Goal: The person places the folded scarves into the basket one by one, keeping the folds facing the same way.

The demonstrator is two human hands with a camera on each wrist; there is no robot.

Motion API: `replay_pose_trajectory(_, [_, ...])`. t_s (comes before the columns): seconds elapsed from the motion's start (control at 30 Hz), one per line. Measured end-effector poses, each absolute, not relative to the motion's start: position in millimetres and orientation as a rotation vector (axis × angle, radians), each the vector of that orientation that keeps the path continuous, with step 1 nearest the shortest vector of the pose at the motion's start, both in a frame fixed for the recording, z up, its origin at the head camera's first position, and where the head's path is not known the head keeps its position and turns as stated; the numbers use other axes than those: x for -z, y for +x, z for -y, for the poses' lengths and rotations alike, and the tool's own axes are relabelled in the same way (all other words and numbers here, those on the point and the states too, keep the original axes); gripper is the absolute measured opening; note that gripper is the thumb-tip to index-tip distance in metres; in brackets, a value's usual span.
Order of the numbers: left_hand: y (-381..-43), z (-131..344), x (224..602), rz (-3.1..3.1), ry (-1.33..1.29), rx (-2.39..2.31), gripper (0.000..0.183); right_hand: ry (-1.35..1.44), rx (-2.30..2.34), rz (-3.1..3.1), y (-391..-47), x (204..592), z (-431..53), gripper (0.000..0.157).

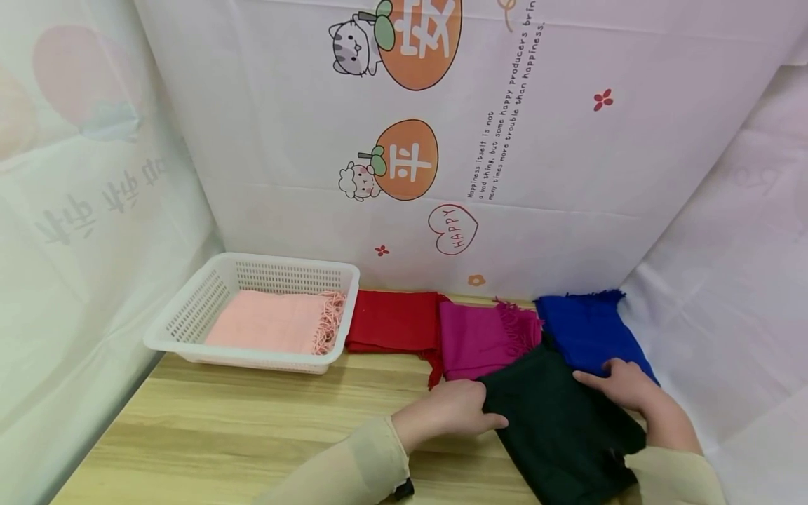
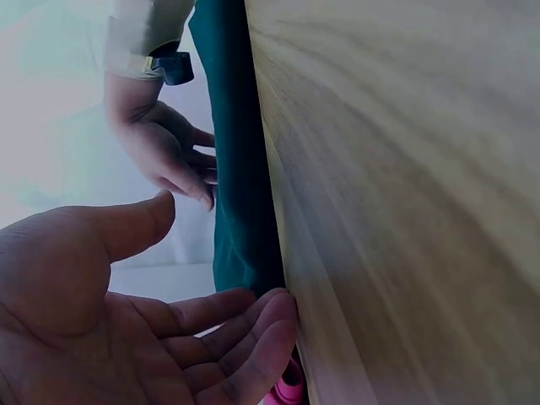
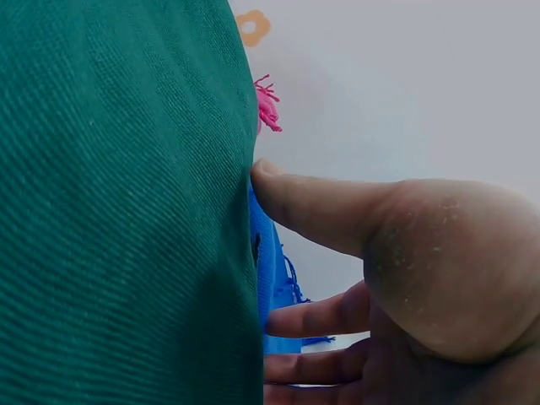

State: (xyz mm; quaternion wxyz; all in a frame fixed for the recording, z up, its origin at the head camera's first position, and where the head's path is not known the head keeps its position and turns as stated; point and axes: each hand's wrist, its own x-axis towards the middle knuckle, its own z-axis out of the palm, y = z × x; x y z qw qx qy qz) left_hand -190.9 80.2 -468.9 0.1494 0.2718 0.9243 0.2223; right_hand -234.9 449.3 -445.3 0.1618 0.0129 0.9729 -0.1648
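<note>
Left grip (image 1: pixel 454 409) wide, right grip (image 1: pixel 625 386) wide, both touching dark green cloth (image 1: pixel 555 421)

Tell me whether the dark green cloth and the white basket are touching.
Apart: the head view shows the red cloth and the magenta cloth between the dark green cloth and the white basket.

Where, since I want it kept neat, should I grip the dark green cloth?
Probably by its left and right edges, coming from both sides: the dark green cloth is broad, soft fabric, so one-sided gripping might let it sag, while its far corner partly hides the magenta cloth and blue cloth.
</note>
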Motion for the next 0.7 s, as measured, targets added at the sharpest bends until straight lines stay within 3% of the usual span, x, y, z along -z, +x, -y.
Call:
replay_pose_trajectory(0.4, [-192.3, -83.5, 471.9, -2.643, 0.721, -0.604, 0.052, 0.054, 0.556, -2.712, -229.6, 449.2, -443.1, 0.065])
replay_pose_trajectory(0.5, [-194.3, -85.2, 473.3, -2.648, 0.7, -0.58, 0.052, 0.049, 0.56, -2.697, -228.9, 448.5, -442.4, 0.068])
replay_pose_trajectory(0.7, [-198.0, -88.3, 477.0, -2.664, 0.655, -0.564, 0.052, 0.033, 0.519, -2.679, -232.5, 449.8, -445.1, 0.102])
